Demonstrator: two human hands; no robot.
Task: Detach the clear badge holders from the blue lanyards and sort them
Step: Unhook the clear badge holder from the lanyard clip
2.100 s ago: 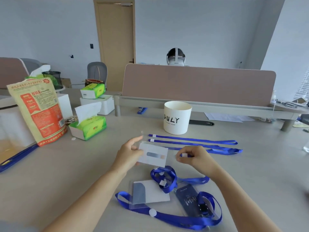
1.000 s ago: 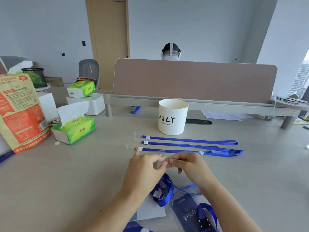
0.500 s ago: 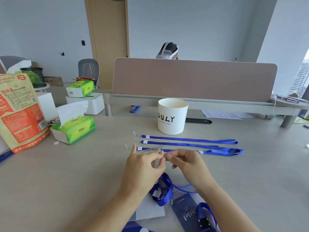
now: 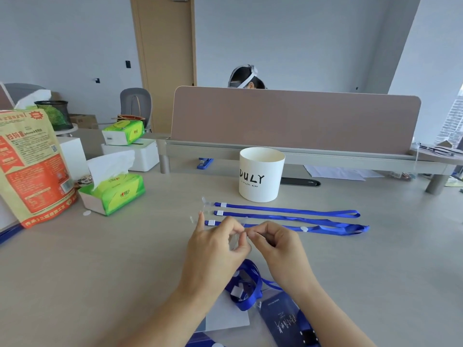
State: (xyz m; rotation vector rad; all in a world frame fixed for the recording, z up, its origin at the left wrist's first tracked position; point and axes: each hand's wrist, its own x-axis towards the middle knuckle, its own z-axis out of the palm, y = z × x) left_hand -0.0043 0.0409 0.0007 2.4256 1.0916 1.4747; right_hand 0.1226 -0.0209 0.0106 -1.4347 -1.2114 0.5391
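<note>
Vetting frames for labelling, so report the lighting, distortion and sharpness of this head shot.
Head view: soft, even daylight with the window at the right, and faint shadows on the desk. The wide-angle lens bows the divider top edge and leans the walls. The cup lettering reads crisp. The left hand and right hand are slightly soft, and the clear piece they pinch barely shows.

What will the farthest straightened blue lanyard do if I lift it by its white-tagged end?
The farthest lanyard is a thin flat ribbon lying limp on the table, so it would probably droop and trail, not hold shape. That thinness suggests little weight. On the smooth table its far end would likely slide easily.
</note>
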